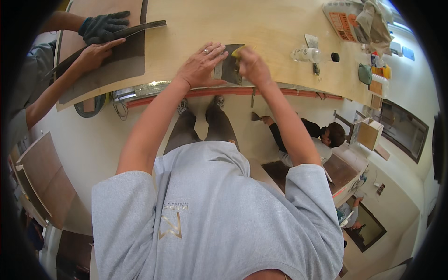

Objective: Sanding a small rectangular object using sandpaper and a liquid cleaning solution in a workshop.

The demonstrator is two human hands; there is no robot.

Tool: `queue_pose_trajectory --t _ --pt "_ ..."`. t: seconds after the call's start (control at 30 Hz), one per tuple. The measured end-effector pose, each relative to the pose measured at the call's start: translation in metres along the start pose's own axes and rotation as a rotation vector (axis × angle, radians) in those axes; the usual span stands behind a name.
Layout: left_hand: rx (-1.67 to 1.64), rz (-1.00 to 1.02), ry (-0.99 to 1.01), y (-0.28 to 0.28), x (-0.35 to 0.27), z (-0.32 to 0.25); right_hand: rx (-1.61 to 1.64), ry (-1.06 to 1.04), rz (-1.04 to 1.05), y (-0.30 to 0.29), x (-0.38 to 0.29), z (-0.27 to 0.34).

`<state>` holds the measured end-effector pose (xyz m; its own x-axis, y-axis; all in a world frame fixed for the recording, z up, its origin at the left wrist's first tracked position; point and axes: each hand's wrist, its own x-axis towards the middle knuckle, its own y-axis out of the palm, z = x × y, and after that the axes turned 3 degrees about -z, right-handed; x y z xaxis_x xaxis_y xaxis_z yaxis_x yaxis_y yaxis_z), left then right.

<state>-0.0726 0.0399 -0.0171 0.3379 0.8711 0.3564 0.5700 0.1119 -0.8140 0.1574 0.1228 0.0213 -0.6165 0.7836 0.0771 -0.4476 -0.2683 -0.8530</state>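
A small dark rectangular sheet [232,66] lies near the front edge of the pale wooden worktable [196,21]. My left hand [203,64], with a ring on one finger, presses flat across its left part, thumb apart from the fingers. Beside that palm a narrow grey strip [217,71] shows, mostly covered by the hand. At the sheet's right edge my right hand [254,66] is closed around a yellow tool [236,53], perhaps a utility knife. Motion blur and the fingers hide its tip.
At left, a co-worker's gloved hand [105,28] and bare hand [94,56] hold a long dark strip [140,29] over a large dark sheet [129,57]. Rightward are a plastic bottle [306,55], a scraper [311,41] and a bag [344,21]. A person [320,140] works low behind my right arm.
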Motion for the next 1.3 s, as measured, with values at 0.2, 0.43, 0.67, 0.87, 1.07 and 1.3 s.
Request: queue_pose_trajectory --t 0.2,0.43,0.67,0.87,1.07,1.3 --pt "0.015 -0.006 -0.017 0.0 -0.002 -0.001 0.01 0.114 0.098 -0.029 0.028 -0.004" --pt "0.015 -0.016 0.003 -0.001 -0.006 -0.001 -0.053 -0.069 0.351 -0.031 0.02 -0.003" --pt "0.03 -0.001 0.021 0.0 0.001 0.001 0.032 0.015 0.016 -0.01 -0.027 0.005" --pt "0.045 -0.005 0.016 -0.001 0.003 -0.003 0.032 0.135 -0.155 -0.028 0.0 0.008" --pt "0.021 -0.001 -0.013 -0.002 0.0 -0.003 -0.031 -0.029 0.155 -0.024 -0.021 -0.007" --pt "0.019 -0.018 -0.01 -0.001 0.003 -0.003 -0.165 -0.059 -0.1 0.008 -0.025 0.015"
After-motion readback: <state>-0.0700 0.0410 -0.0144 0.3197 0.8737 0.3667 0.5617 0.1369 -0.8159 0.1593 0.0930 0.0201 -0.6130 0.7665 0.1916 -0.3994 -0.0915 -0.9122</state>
